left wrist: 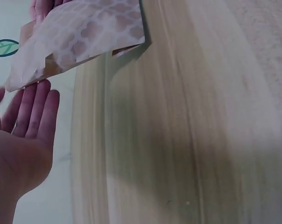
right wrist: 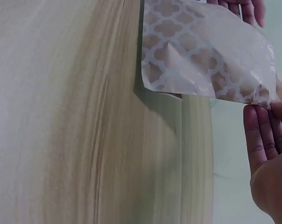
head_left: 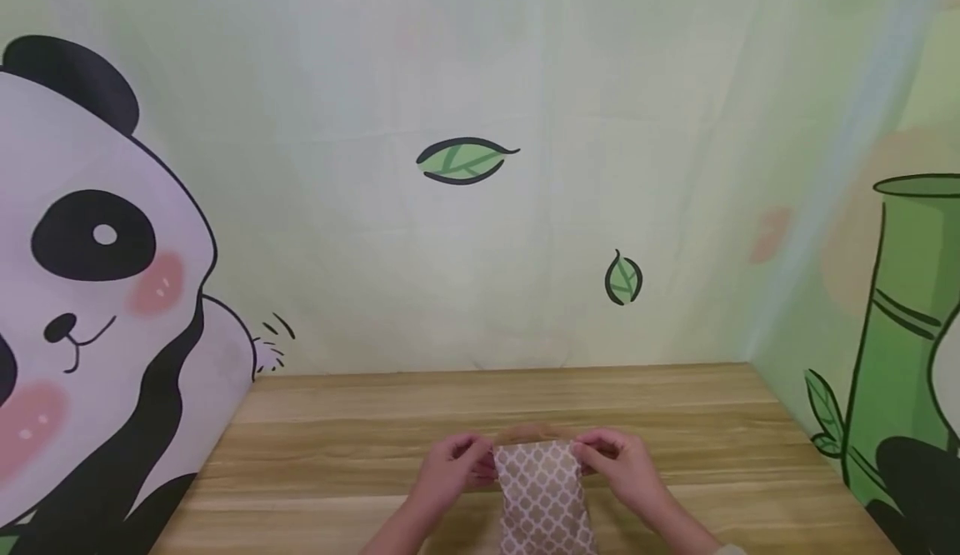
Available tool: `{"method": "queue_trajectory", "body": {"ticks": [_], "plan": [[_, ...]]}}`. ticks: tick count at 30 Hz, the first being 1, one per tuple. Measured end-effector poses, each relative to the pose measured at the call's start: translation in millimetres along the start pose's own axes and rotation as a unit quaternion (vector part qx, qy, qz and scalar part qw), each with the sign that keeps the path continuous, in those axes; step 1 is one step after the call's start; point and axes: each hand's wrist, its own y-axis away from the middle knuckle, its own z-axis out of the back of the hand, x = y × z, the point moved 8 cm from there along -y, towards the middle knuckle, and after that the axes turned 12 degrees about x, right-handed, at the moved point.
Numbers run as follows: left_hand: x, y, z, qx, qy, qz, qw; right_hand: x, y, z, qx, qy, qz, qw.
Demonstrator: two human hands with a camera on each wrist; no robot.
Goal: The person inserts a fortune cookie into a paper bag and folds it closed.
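A flat paper bag (head_left: 545, 497), brown with a white quatrefoil lattice, hangs between both hands over the table. At its upper left corner, my left hand (head_left: 450, 470) pinches the paper between thumb and fingers. My right hand (head_left: 621, 465) pinches the upper right corner in the same way. Plain brown paper shows just beyond the bag's top edge in the head view. From the left wrist, the bag (left wrist: 92, 35) slants above the left hand (left wrist: 24, 144). In the right wrist view, the paper (right wrist: 192, 51) looks creased near the right hand's fingertips (right wrist: 262, 114).
The wood-grain table (head_left: 337, 438) spreads beneath both hands. Behind it stands a pale green backdrop (head_left: 337, 247) printed with leaves, a panda (head_left: 97, 147) on the left and a bamboo stalk (head_left: 900, 288) on the right.
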Motion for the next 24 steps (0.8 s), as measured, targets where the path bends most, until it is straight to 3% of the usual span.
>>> {"method": "queue_trajectory", "body": {"ticks": [6, 13, 18, 21, 24], "plan": [[-9.2, -1.8, -3.4, 0.021, -0.06, -0.008, 0.9979, 2, 0.1, -2, 0.012, 0.005, 0.007, 0.9999], [-15.8, -2.0, -5.2, 0.003, -0.122, -0.058, 0.9908, -2, 0.0, -1, -0.001, 0.006, -0.002, 1.0], [-14.4, -1.4, -4.6, -0.015, -0.178, -0.088, 0.98, -8, 0.8, 1, -0.014, -0.002, -0.02, 0.9997], [-11.7, -1.4, -5.3, -0.012, -0.176, -0.09, 0.9803, -11, 1.3, 1, -0.018, -0.005, -0.031, 0.9994], [-6.9, -1.7, -6.1, 0.001, -0.131, -0.069, 0.9889, -12, 1.6, 1, -0.018, -0.007, -0.035, 0.9992]]}}
